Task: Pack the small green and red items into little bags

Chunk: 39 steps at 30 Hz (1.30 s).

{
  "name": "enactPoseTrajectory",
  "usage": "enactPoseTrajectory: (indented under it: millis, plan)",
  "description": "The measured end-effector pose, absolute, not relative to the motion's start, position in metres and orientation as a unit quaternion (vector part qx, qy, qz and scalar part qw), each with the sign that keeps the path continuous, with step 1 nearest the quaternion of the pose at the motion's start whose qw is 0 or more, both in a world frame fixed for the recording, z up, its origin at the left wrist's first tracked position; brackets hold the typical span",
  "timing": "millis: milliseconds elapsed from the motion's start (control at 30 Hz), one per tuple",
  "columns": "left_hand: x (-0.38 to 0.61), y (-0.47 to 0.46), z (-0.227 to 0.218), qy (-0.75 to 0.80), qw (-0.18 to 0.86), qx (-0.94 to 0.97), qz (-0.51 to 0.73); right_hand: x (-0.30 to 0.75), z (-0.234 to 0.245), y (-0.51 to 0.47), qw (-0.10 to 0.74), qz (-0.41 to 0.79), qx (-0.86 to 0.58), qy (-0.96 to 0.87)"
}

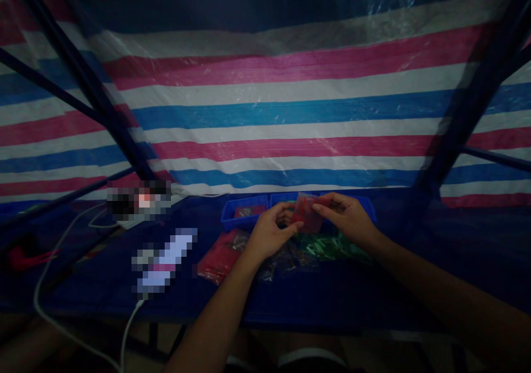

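Observation:
Both my hands are raised over a dark blue table [332, 295] and pinch one small red translucent bag [306, 213] between them. My left hand [269, 232] grips the bag's lower left edge with thumb and fingers closed. My right hand [346, 217] holds its upper right edge, fingers curled. Under my hands lie several small bags: a stack of red ones [219, 257] to the left, green ones [332, 247] to the right, and darker ones in between. The light is dim and what the bags contain is unclear.
Blue plastic trays [244, 210] stand in a row behind my hands. A blurred-out device [166, 262] with a white cable [53, 284] lies at the left, and another blurred item [139, 200] sits farther back. A striped tarp [265, 102] on dark poles closes off the back.

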State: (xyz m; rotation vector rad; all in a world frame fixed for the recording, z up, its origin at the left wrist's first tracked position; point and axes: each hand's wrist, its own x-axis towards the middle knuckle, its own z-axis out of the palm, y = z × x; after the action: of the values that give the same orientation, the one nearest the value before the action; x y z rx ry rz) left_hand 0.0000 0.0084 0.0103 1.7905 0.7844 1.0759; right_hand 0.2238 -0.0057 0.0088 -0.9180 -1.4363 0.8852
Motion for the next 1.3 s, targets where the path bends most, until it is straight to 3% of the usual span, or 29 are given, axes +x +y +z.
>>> enactPoseTrajectory:
  millis: [400, 867, 1300]
  plan:
    - [-0.005, 0.008, 0.023, 0.304, 0.422, 0.658, 0.545, 0.222, 0.011, -0.004, 0.587, 0.396, -0.361, -0.607]
    - [-0.006, 0.004, 0.024, 0.309, 0.358, 0.712, 0.519, 0.224, 0.005, -0.002, 0.581, 0.341, -0.400, -0.621]
    - [-0.002, -0.008, 0.028, 0.309, 0.357, 0.758, 0.450, 0.220, 0.008, -0.017, 0.464, 0.336, -0.355, -0.739]
